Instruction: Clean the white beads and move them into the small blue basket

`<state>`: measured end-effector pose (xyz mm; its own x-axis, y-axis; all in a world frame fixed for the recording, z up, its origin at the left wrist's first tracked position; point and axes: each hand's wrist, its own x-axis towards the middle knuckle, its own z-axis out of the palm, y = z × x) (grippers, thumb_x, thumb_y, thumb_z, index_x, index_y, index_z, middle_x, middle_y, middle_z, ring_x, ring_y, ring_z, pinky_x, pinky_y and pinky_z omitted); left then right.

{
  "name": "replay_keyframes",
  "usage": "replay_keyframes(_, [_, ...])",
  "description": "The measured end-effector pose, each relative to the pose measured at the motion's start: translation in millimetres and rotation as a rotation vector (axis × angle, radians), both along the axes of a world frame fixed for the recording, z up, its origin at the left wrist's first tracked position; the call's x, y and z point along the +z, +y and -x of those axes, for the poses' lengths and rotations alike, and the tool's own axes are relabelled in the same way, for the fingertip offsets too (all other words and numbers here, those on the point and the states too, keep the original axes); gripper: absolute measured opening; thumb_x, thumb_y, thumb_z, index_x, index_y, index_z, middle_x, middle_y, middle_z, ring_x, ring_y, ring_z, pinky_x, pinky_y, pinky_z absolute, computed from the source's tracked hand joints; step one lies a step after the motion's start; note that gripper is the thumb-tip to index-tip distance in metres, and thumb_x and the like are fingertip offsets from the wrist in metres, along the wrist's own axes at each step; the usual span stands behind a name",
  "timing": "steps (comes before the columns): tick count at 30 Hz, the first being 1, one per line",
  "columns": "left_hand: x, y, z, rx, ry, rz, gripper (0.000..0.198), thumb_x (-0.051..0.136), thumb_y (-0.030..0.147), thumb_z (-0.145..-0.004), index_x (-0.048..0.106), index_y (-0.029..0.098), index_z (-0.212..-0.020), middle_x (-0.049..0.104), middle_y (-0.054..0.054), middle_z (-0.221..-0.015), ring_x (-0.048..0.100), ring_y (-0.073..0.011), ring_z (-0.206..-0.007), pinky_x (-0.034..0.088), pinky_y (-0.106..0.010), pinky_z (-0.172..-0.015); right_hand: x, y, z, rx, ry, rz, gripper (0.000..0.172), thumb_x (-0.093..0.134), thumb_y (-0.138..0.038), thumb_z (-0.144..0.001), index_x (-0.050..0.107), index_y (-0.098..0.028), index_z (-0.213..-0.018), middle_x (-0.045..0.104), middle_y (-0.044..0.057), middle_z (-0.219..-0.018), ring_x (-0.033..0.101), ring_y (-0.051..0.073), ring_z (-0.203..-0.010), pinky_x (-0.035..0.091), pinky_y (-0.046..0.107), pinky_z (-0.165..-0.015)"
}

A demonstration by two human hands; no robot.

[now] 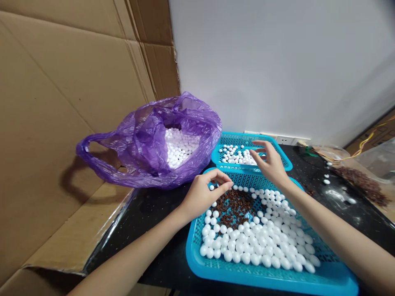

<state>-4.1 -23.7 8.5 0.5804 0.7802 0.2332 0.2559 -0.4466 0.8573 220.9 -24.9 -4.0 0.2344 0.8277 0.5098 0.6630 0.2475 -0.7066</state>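
Many white balls [262, 242] lay in the near blue basket [271, 283], my left hand [205, 191] above it, fingertips together, any hold unclear to me, my right hand [269, 162] over the far basket [226, 167], fingers apart

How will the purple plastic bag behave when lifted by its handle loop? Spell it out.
The purple plastic bag is probably floppy, since its thin film is creased all over. It would likely sag around the white balls inside. Its mouth gapes, so tipping might spill some.
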Motion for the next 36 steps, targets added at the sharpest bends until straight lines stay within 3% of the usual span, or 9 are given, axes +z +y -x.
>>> replay_keyframes(2, [1.4, 0.1, 0.2, -0.028, 0.062, -0.013, 0.010, 0.059, 0.026, -0.082, 0.063, 0.017, -0.081, 0.067, 0.001, -0.080, 0.062, -0.0129, -0.076, 0.045, -0.025, -0.071, 3.3, -4.8, 5.0, 0.175, -0.034, 0.043, 0.019, 0.050, -0.034, -0.088, 0.056, -0.019, -0.096, 0.063, 0.007, -0.088, 0.059, 0.016, -0.072, 0.046, 0.026, -0.057])
replay_keyframes(6, [4.6, -0.5, 2.7, -0.137, 0.325, -0.171, 0.010, 0.059, 0.027, -0.081, 0.065, 0.020, -0.077, 0.068, 0.002, -0.076, 0.060, -0.0144, -0.074, 0.041, -0.029, -0.073, 7.2, -13.9, 15.5, 0.582, -0.233, 0.276, 0.016, 0.053, -0.031, -0.086, 0.060, -0.018, -0.081, 0.053, -0.003, -0.056, 0.047, 0.009, -0.051, 0.037, 0.023, -0.049])
replay_keyframes(10, [7.3, -1.4, 5.1, -0.199, 0.568, -0.333, 0.010, 0.061, 0.028, -0.079, 0.067, 0.021, -0.075, 0.067, 0.002, -0.073, 0.058, -0.0168, -0.074, 0.035, -0.032, -0.073, 9.4, -17.6, 19.9, 0.716, -0.334, 0.449, 0.011, 0.057, -0.024, -0.082, 0.063, -0.016, -0.077, 0.051, -0.004, -0.054, 0.045, 0.007, -0.049, 0.034, 0.021, -0.048])
replay_keyframes(14, [7.6, -0.8, 6.8, -0.285, 0.644, -0.372, 0.013, 0.063, 0.032, -0.077, 0.068, 0.022, -0.071, 0.069, 0.003, -0.073, 0.059, -0.0167, -0.075, 0.032, -0.032, -0.073, 10.9, -18.8, 20.8, 0.838, -0.338, 0.618, 0.007, 0.062, -0.021, -0.078, 0.064, -0.015, -0.076, 0.058, -0.002, -0.061, 0.051, 0.008, -0.054, 0.037, 0.020, -0.051])
replay_keyframes(19, [9.7, -1.7, 8.3, -0.363, 0.707, -0.397, 0.012, 0.062, 0.030, -0.075, 0.068, 0.022, -0.069, 0.070, 0.004, -0.072, 0.060, -0.0161, -0.075, 0.031, -0.032, -0.073, 9.0, -19.7, 21.1, 1.077, -0.278, 0.882, 0.016, 0.069, -0.028, -0.073, 0.066, -0.013, -0.078, 0.061, -0.002, -0.062, 0.055, 0.009, -0.056, 0.038, 0.019, -0.051])
replay_keyframes(25, [11.3, -2.8, 8.9, -0.385, 0.742, -0.418, 0.010, 0.059, 0.018, -0.069, 0.066, 0.021, -0.074, 0.069, 0.005, -0.073, 0.060, -0.0153, -0.070, 0.034, -0.028, -0.068, 8.9, -17.5, 19.1, 1.103, -0.330, 0.984, 0.025, 0.073, -0.032, -0.070, 0.067, -0.014, -0.086, 0.060, -0.003, -0.061, 0.053, 0.008, -0.055, 0.037, 0.020, -0.053])
replay_keyframes(32, [9.0, -1.5, 9.3, -0.378, 0.697, -0.381, 0.020, 0.051, 0.011, -0.073, 0.066, 0.021, -0.082, 0.070, 0.003, -0.078, 0.062, -0.0145, -0.070, 0.036, -0.026, -0.067, 4.1, -16.6, 21.1, 0.981, -0.365, 0.892, 0.025, 0.074, -0.032, -0.068, 0.066, -0.015, -0.084, 0.060, -0.004, -0.060, 0.053, 0.009, -0.053, 0.035, 0.020, -0.050])
replay_keyframes(36, [7.4, -2.2, 9.5, -0.362, 0.678, -0.405, 0.020, 0.050, 0.012, -0.077, 0.065, 0.021, -0.086, 0.071, 0.002, -0.079, 0.062, -0.0156, -0.071, 0.036, -0.025, -0.064, 3.4, -15.1, 21.0, 1.003, -0.349, 0.845, 0.020, 0.072, -0.026, -0.071, 0.067, -0.015, -0.086, 0.061, -0.003, -0.062, 0.053, 0.009, -0.054, 0.035, 0.019, -0.050])
